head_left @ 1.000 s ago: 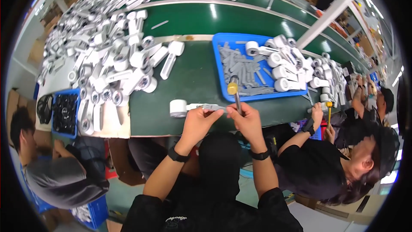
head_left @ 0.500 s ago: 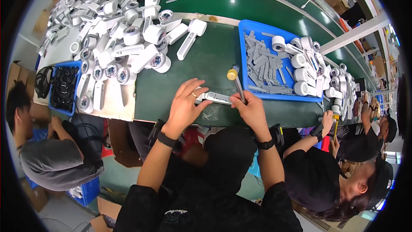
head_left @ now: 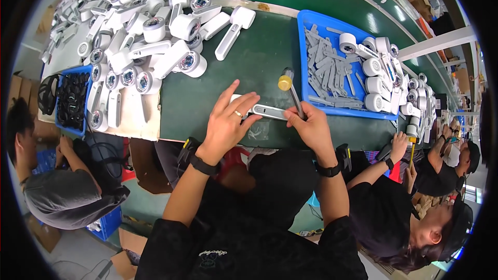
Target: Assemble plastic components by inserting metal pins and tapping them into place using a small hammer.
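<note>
My left hand [head_left: 226, 122] lies flat over the round head end of a white handheld fan body [head_left: 267, 111] on the green table, pinning it down. Its handle sticks out to the right between my hands. My right hand [head_left: 310, 127] grips the dark handle of a small mallet with a yellow head [head_left: 285, 82], which points up and away just above the fan handle. Both wrists wear black bands.
A blue tray [head_left: 311, 27] at right holds grey flat parts and white fan bodies. A heap of white fan bodies [head_left: 150, 26] fills the upper left, beside a small blue bin of black parts [head_left: 72, 98]. One person crouches at left [head_left: 57, 192], others work at right [head_left: 415, 197].
My hands and the fan body sit in much the same place on the table. The left hand has spread flatter over the fan head; the mallet stays in my right hand.
</note>
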Available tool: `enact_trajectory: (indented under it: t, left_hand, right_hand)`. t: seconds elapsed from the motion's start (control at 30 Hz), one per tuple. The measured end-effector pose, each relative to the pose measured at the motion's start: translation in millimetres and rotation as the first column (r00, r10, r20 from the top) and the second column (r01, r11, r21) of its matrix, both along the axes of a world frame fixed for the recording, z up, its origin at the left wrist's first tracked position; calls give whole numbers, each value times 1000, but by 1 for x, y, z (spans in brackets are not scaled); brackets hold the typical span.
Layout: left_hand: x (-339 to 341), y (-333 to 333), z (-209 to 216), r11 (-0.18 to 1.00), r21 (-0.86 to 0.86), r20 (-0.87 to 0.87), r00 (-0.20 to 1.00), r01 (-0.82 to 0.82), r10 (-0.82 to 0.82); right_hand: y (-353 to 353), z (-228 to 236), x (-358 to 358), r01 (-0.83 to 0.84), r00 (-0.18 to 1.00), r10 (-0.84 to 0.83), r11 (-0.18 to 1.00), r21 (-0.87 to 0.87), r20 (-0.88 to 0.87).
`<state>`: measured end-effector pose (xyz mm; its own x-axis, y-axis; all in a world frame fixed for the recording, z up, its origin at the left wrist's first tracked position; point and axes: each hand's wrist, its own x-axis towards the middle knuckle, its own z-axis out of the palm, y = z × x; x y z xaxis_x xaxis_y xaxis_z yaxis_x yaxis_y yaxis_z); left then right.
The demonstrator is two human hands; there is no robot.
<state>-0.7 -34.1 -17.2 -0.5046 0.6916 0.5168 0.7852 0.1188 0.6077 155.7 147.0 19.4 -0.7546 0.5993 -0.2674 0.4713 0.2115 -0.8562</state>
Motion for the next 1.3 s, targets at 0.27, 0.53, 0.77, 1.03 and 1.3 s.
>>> enact_trajectory:
  t: [0.27, 0.53, 0.77, 1.03, 1.3]
  left_hand:
    - [-8, -3, -9, 997, -34, -213, 975, 65, -71]
    - [-13, 4, -5, 990, -70, -319, 937, 125, -141]
    - [-14, -5, -10, 995, 44, -367, 928, 89, -67]
    - [-5, 9, 5, 995, -30, -427, 899, 96, -99]
    - [-11, 22, 4, 915, -265, -381, 838, 305, -390]
  right_hand:
    - [4, 14, -9, -60, 991, 56, 998, 36, 120]
    - [13, 16, -4, -79, 944, 101, 993, -83, 315]
    - [3, -10, 0, 38, 997, 4, 863, -504, 82]
    - [18, -28, 11, 14, 998, 11, 919, -394, 60]
    - [15, -37, 4, -18, 1000, 27, 920, -391, 16]
